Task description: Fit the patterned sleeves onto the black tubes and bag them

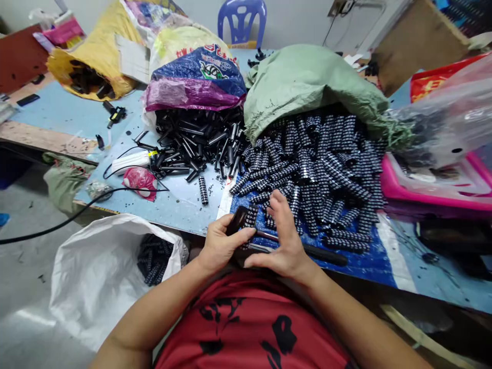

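Observation:
My left hand is closed around a glossy dark piece and a black tube with pale studs, held close together at the table's front edge. Just right of them my right hand is open, its thumb and fingers spread apart. Behind that hand passes a rod with a long black handle; whether the hand touches it I cannot tell. Beyond my hands is a heap of studded black tubes, spilling from a green woven sack. One studded tube lies alone to the left.
Smooth black parts spill from a colourful bag. Left of them are a red pouch, a black cable and a yellow sack. A white sack with studded parts hangs open below. A pink basket stands right.

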A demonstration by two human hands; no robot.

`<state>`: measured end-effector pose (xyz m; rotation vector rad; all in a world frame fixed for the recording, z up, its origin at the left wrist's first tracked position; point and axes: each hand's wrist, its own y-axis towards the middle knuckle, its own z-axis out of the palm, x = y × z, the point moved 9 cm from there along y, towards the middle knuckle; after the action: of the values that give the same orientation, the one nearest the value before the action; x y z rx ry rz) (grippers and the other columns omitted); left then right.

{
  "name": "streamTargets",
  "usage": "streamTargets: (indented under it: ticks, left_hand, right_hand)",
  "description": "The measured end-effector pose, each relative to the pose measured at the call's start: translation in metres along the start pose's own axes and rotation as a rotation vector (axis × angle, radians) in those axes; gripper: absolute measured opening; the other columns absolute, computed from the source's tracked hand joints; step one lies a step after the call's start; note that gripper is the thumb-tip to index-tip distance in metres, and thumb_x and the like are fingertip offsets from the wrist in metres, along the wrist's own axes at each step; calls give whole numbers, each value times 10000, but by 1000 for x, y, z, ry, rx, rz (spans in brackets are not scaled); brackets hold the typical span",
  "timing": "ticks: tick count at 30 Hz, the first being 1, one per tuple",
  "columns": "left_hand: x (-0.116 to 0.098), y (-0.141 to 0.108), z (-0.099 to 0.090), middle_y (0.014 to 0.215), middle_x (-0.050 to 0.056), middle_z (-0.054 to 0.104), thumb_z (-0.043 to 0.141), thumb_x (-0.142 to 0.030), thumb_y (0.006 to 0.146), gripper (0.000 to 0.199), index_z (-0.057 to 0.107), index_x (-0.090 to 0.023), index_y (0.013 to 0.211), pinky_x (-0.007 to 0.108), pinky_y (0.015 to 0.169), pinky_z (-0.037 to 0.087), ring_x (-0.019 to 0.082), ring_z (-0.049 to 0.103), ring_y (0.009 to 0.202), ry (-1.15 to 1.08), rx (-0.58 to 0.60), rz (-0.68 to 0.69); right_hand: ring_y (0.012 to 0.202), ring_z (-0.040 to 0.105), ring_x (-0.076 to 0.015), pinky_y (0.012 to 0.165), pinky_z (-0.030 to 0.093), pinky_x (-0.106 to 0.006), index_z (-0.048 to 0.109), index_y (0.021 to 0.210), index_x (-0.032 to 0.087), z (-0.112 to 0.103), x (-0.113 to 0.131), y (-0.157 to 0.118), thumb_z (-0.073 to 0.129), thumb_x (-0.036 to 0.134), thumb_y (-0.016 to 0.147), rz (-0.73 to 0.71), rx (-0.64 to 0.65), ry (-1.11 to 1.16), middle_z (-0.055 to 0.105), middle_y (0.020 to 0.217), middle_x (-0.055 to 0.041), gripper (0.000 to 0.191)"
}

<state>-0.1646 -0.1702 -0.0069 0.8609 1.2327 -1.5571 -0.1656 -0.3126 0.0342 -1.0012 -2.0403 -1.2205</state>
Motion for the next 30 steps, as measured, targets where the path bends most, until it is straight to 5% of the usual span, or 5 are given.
streamTargets:
  ticks: [4,9,14,27,30]
  left_hand:
    - [1,-4,7,731,5,633,867,-549,711,458,720,-146,873,248,634,478,111,527,638,35,25,13]
    - [6,-3,10,643,-6,528,558,-732,914,602,698,-151,847,242,567,393,97,413,575,133,-25,70]
    - [19,-2,20,885,16,691,755,-554,862,411,742,-176,1025,246,783,505,121,587,795,-102,40,-22]
    - [35,1,14,854,44,768,963,-422,627,433,801,-140,912,221,745,539,106,666,738,-239,-38,-152]
    - [38,0,20,835,56,757,960,-434,629,465,770,-125,920,244,715,555,132,683,723,-255,44,-232]
  right_hand:
    - [1456,478,-348,1162,485,-541,197,1663,205,-11,23,-8,839,423,816,-218,8,-242,454,1567,-215,1085]
    - [1350,577,-377,1080,562,-530,265,1641,132,-16,34,-14,834,558,778,-324,-51,-402,558,1456,-246,1118]
    - [1334,593,-362,1061,571,-516,278,1638,117,-18,37,-18,815,511,820,-355,-96,-539,607,1404,-243,1054]
    - [1337,590,-352,1079,553,-515,344,1592,33,-16,25,-28,805,546,820,-391,-26,-489,620,1370,-278,1036]
    - [1363,569,-355,1100,533,-526,324,1605,52,-11,21,-26,803,549,821,-357,-10,-481,595,1409,-273,1044]
